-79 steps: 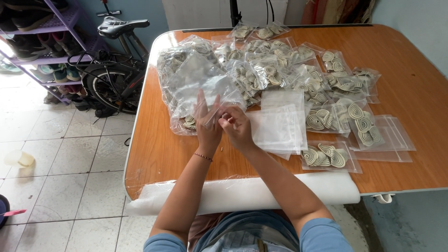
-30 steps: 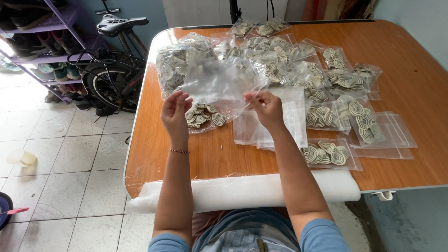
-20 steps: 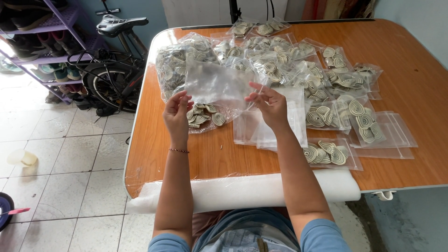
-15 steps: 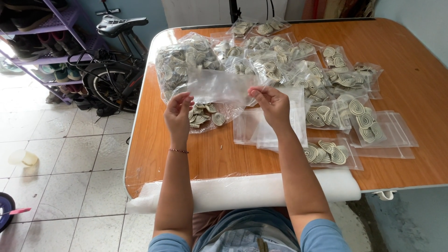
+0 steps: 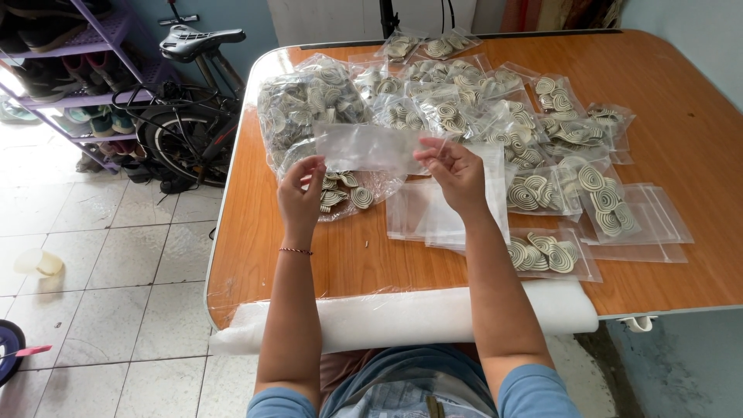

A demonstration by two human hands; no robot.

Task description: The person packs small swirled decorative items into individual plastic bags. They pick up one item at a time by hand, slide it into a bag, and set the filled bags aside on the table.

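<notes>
Near the centre of the frame, the left hand (image 5: 302, 190) and right hand (image 5: 455, 169) each pinch an end of an empty clear bag (image 5: 370, 147), stretched between them above the wooden table (image 5: 696, 116). Its long axis runs left to right, mouth direction unclear; both hands are equally near.

Clear empty bag (image 5: 370, 147) (stretched flat, aloft)

Left hand (image 5: 300, 192) and right hand (image 5: 457, 172) pinching clear plastic bag (image 5: 370, 147), above wooden table (image 5: 681, 108)
</notes>
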